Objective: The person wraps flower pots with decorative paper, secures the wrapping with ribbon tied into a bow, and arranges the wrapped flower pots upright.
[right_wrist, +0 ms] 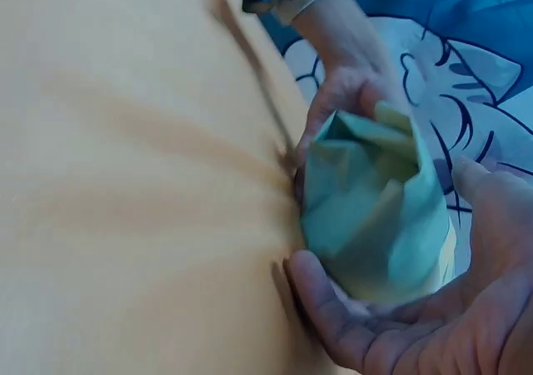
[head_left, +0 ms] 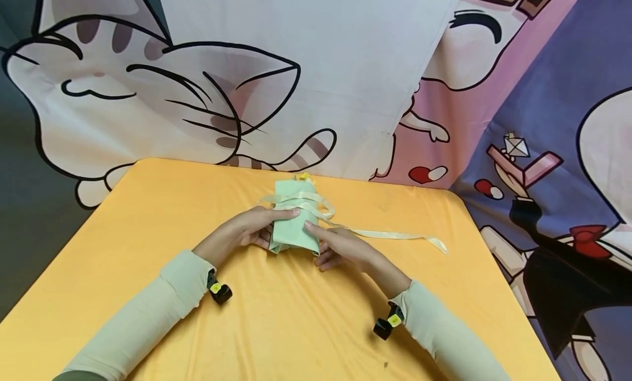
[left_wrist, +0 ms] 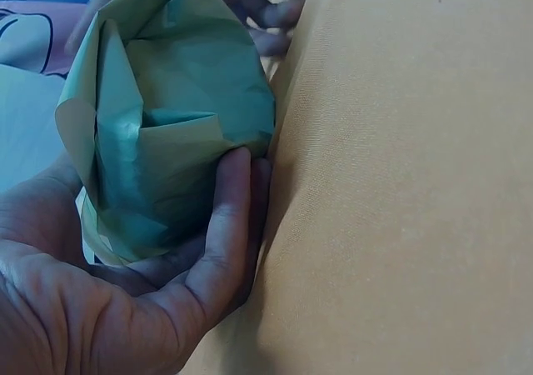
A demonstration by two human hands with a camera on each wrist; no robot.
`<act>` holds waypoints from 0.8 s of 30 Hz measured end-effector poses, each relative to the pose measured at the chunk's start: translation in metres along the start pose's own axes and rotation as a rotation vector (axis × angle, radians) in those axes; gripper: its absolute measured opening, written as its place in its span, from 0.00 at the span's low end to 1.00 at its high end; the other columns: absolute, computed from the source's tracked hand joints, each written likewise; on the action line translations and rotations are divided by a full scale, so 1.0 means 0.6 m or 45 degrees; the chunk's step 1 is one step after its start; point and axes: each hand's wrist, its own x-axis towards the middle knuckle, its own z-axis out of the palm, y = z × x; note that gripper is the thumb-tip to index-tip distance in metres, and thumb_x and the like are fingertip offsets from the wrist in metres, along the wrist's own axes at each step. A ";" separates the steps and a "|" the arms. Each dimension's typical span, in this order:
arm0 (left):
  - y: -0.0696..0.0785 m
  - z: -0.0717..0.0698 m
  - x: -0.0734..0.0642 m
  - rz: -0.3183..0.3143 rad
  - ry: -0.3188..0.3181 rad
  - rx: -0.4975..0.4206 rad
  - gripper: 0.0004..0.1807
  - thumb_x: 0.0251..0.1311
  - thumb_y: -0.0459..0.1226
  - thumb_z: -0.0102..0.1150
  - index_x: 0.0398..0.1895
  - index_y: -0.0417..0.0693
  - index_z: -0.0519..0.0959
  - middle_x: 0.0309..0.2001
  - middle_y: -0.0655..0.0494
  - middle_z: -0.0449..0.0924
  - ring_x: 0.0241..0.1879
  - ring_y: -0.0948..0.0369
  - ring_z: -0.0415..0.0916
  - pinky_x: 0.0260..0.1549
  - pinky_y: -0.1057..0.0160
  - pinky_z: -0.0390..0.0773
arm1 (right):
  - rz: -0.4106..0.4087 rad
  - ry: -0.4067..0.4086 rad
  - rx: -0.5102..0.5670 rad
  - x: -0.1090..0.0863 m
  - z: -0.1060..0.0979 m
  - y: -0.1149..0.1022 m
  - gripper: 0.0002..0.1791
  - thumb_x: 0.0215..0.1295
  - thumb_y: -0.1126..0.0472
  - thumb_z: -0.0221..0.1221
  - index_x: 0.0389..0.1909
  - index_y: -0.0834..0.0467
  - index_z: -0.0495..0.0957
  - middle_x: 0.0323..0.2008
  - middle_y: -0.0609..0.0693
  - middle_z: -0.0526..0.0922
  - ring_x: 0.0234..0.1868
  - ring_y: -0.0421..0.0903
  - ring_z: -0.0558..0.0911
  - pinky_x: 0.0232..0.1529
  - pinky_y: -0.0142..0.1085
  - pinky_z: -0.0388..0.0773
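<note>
Head view: we get soft, fairly bright light on yellow tablecloth [head_left: 266,326], diffuse shadows along inner sides of left forearm [head_left: 143,315] and right forearm [head_left: 444,326]; far left edge murky. Wrist views: dimmer, bluish cast, tablecloth dulled to peach. Left wrist view: we see shadow beside left hand [left_wrist: 133,308], weave crisp, right hand [left_wrist: 271,12] soft behind. Right wrist view: we find overall haze, tablecloth folds smeared, green paper wrap [right_wrist: 375,225] soft-edged.
</note>
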 end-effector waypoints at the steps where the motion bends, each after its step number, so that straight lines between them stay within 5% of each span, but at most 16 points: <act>1: 0.000 0.000 0.000 -0.003 0.001 -0.005 0.33 0.73 0.65 0.68 0.46 0.41 0.88 0.31 0.52 0.93 0.32 0.58 0.92 0.40 0.55 0.94 | -0.016 -0.008 -0.002 0.005 0.005 -0.003 0.39 0.75 0.24 0.62 0.43 0.60 0.80 0.35 0.54 0.85 0.37 0.49 0.90 0.46 0.44 0.95; 9: -0.009 0.001 -0.003 0.029 -0.026 0.026 0.35 0.74 0.66 0.67 0.45 0.41 0.91 0.30 0.53 0.92 0.30 0.61 0.90 0.36 0.61 0.92 | -0.048 -0.027 -0.052 0.026 0.032 -0.017 0.38 0.71 0.22 0.65 0.44 0.57 0.86 0.31 0.54 0.84 0.30 0.46 0.82 0.36 0.35 0.88; 17: -0.008 0.003 -0.006 0.130 -0.027 0.178 0.37 0.77 0.69 0.60 0.48 0.41 0.90 0.35 0.53 0.89 0.31 0.61 0.85 0.34 0.63 0.89 | -0.037 0.047 -0.133 0.031 0.036 -0.027 0.33 0.69 0.24 0.65 0.40 0.52 0.87 0.31 0.52 0.87 0.28 0.45 0.83 0.33 0.36 0.87; 22: 0.011 -0.007 -0.026 0.095 0.019 0.382 0.47 0.75 0.75 0.56 0.41 0.35 0.89 0.27 0.50 0.88 0.22 0.60 0.86 0.30 0.60 0.92 | -0.006 0.099 -0.207 0.032 0.039 -0.031 0.33 0.67 0.23 0.63 0.37 0.51 0.86 0.30 0.52 0.86 0.26 0.45 0.83 0.33 0.36 0.88; 24: 0.025 -0.020 -0.035 0.124 0.112 0.498 0.51 0.74 0.77 0.53 0.38 0.34 0.89 0.25 0.48 0.88 0.19 0.60 0.84 0.25 0.62 0.89 | -0.002 0.113 -0.221 0.033 0.041 -0.032 0.33 0.67 0.23 0.63 0.37 0.51 0.86 0.30 0.51 0.86 0.26 0.44 0.83 0.33 0.36 0.88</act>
